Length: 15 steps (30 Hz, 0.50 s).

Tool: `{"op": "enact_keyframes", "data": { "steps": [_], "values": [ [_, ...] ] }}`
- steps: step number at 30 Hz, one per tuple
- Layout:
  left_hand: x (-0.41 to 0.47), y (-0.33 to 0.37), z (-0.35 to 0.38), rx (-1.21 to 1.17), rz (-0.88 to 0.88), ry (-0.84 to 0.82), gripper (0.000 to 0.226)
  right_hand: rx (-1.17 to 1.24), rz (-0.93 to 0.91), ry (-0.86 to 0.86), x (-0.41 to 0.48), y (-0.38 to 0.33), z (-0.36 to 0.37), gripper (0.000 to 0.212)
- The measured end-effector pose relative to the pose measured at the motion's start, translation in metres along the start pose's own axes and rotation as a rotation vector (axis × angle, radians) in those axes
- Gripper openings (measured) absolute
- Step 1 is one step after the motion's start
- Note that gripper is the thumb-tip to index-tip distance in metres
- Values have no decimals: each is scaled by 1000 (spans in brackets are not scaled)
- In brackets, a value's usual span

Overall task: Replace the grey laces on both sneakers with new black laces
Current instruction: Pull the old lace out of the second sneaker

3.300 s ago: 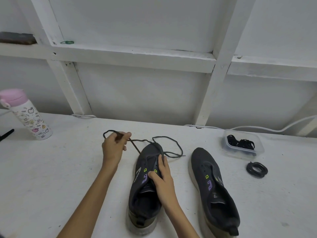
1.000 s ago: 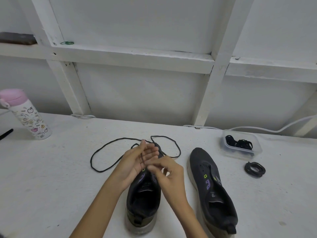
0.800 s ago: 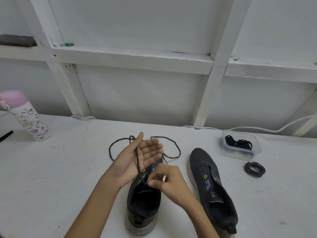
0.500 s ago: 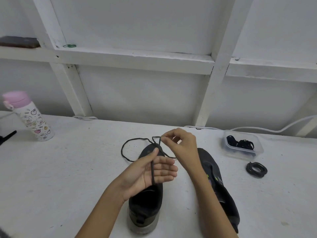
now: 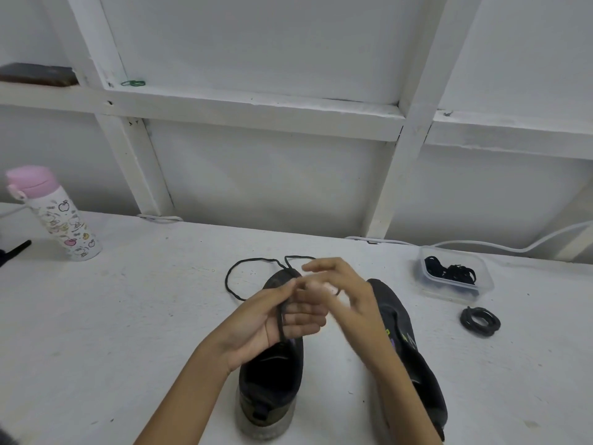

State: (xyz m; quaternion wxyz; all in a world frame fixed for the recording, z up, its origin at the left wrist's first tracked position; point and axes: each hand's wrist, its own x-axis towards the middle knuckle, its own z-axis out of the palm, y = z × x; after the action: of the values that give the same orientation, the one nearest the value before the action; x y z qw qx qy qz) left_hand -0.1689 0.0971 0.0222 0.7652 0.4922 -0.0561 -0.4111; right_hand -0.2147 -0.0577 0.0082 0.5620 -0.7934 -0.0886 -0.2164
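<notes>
Centre frame, the left hand (image 5: 253, 329) lies palm up over the left sneaker (image 5: 272, 387), its thumb pinning the grey lace (image 5: 281, 321), which crosses the palm and loops onto the white table (image 5: 128, 316) beyond the toe. The right hand (image 5: 348, 298) is blurred beside the left fingertips, fingers loosely bent; I cannot tell whether it grips the lace. The right sneaker (image 5: 410, 354) lies right of centre, and further right are a clear container (image 5: 481, 292) of black laces (image 5: 451, 273) and a coiled black lace (image 5: 480, 321).
</notes>
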Motion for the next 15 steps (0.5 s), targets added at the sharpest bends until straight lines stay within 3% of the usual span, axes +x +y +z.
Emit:
{"op": "enact_keyframes", "data": {
  "steps": [2,5,8,10,15],
  "values": [
    [-1,-2,2,26,-9,-20,41,35,77,-18,13,5,-7,22],
    [-2,-3,7,60,-15,-65,41,70,223,-303,28,20,-8,35],
    [-1,-6,10,53,-7,-72,39,153,245,-524,30,27,-2,29],
    [-1,-7,9,43,4,-74,38,216,265,-451,30,25,4,19],
    [0,-7,-1,14,76,-58,27,232,258,-105,34,25,7,25]
  ]
}}
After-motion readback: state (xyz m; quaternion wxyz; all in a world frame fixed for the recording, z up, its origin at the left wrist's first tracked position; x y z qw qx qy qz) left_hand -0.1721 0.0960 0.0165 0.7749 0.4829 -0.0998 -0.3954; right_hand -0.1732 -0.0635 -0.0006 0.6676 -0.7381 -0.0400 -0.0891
